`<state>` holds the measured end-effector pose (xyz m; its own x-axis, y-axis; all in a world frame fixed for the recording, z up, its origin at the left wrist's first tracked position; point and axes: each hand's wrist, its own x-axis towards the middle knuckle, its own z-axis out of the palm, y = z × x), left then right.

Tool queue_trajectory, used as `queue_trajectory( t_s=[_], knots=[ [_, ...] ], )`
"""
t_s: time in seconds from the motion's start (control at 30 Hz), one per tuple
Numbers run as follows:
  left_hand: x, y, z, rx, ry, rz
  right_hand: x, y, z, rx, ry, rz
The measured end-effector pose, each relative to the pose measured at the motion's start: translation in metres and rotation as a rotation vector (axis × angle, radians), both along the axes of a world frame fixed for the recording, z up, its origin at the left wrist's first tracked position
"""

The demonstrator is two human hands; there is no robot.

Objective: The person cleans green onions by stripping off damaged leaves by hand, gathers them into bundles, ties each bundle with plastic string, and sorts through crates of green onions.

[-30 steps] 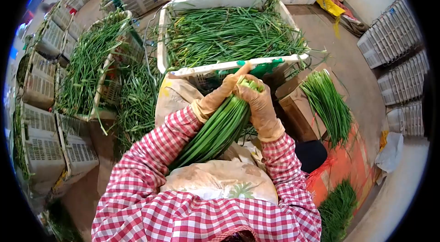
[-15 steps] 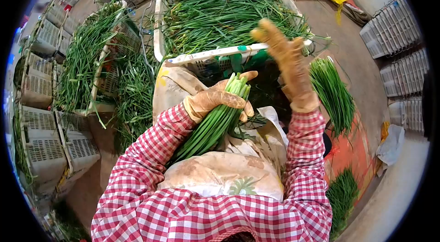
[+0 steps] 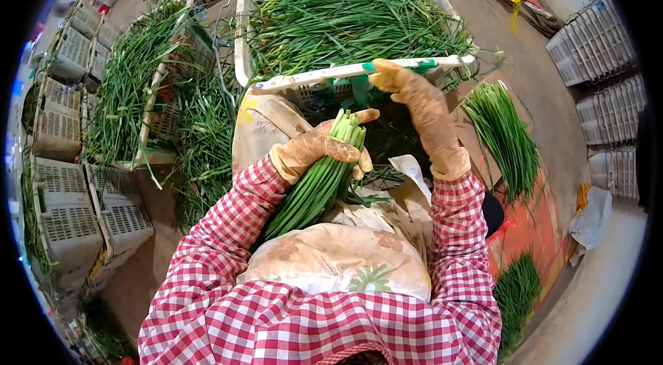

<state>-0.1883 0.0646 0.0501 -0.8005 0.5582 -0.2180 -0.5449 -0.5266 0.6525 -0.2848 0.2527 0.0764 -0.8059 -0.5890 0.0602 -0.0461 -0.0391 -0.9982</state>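
A bunch of chives (image 3: 304, 199) lies tilted across my lap, its pale cut ends pointing up and away from me. My left hand (image 3: 314, 149), in a stained tan glove, is wrapped round the bunch just below those ends. To its right and higher, my right hand (image 3: 420, 106) is raised in a similar glove, apart from the bunch. Its fingers point left, close to the near rim of a white crate (image 3: 304, 78) heaped with loose chives (image 3: 345, 26). Nothing shows between the right fingers, which are loosely bent with the thumb apart.
A finished-looking bundle of chives (image 3: 504, 140) lies on the floor at the right, with another green pile (image 3: 518, 303) nearer me. At the left stand a crate of loose chives (image 3: 135, 89) and several stacked crates (image 3: 65, 206). More crates (image 3: 590, 40) line the right wall.
My right hand has come down and slightly left, its fingers now bent toward the left. My left hand keeps its hold on the bunch, shifted slightly left.
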Motion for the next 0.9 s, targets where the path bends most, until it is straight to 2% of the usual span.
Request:
queue_trajectory(
  t_s=[0.07, 0.13, 0.2, 0.23, 0.33, 0.37, 0.4, 0.47, 0.5, 0.63, 0.67, 0.7, 0.73, 0.77, 0.8, 0.87, 0.9],
  knots=[
    [0.000, 0.003, -0.006, 0.026, -0.020, -0.001, 0.016, -0.010, -0.007, -0.088, -0.125, 0.048],
    [-0.001, 0.005, -0.017, 0.040, 0.016, 0.006, 0.026, -0.020, -0.011, 0.115, 0.229, 0.056],
    [-0.002, 0.006, -0.023, 0.004, 0.040, -0.027, 0.027, -0.025, -0.008, 0.408, 0.746, 0.049],
    [-0.003, 0.009, -0.023, -0.029, 0.097, -0.017, 0.029, -0.030, 0.000, 0.481, 0.824, 0.021],
    [-0.003, 0.006, -0.025, -0.078, 0.118, -0.045, 0.026, -0.029, -0.001, 0.454, 0.895, 0.051],
    [-0.003, 0.007, -0.023, -0.053, 0.095, -0.045, 0.023, -0.029, -0.006, 0.372, 0.774, 0.051],
    [-0.003, 0.007, -0.022, -0.030, 0.071, -0.046, 0.024, -0.031, -0.011, 0.372, 0.775, 0.055],
    [-0.003, 0.007, -0.022, -0.034, 0.043, -0.027, 0.025, -0.035, -0.016, 0.319, 0.819, -0.094],
    [-0.003, 0.006, -0.021, -0.041, 0.017, -0.014, 0.023, -0.035, -0.015, 0.317, 0.821, -0.092],
    [0.003, 0.000, -0.012, -0.027, -0.024, -0.052, -0.002, -0.027, 0.005, 0.372, 1.153, -0.213],
    [0.004, 0.000, -0.010, 0.015, -0.024, -0.046, -0.016, -0.017, 0.016, 0.491, 1.183, -0.298],
    [0.005, -0.001, -0.008, 0.058, -0.024, -0.038, -0.039, -0.002, 0.026, 0.431, 1.351, -0.387],
    [0.006, -0.003, -0.008, 0.058, -0.022, -0.033, -0.063, 0.018, 0.029, 0.481, 1.345, -0.554],
    [0.005, -0.005, -0.007, 0.047, 0.018, -0.032, -0.075, 0.035, 0.054, 0.878, 1.244, -0.762],
    [0.005, -0.008, -0.006, 0.035, 0.060, -0.030, -0.111, 0.075, 0.072, 1.162, 2.109, -0.799],
    [0.006, -0.014, -0.004, 0.008, 0.054, 0.008, -0.137, 0.122, 0.104, 0.951, 1.473, -0.999],
    [0.005, -0.018, -0.009, -0.007, 0.092, 0.022, -0.143, 0.145, 0.116, 1.121, 1.360, -1.145]
  ],
)
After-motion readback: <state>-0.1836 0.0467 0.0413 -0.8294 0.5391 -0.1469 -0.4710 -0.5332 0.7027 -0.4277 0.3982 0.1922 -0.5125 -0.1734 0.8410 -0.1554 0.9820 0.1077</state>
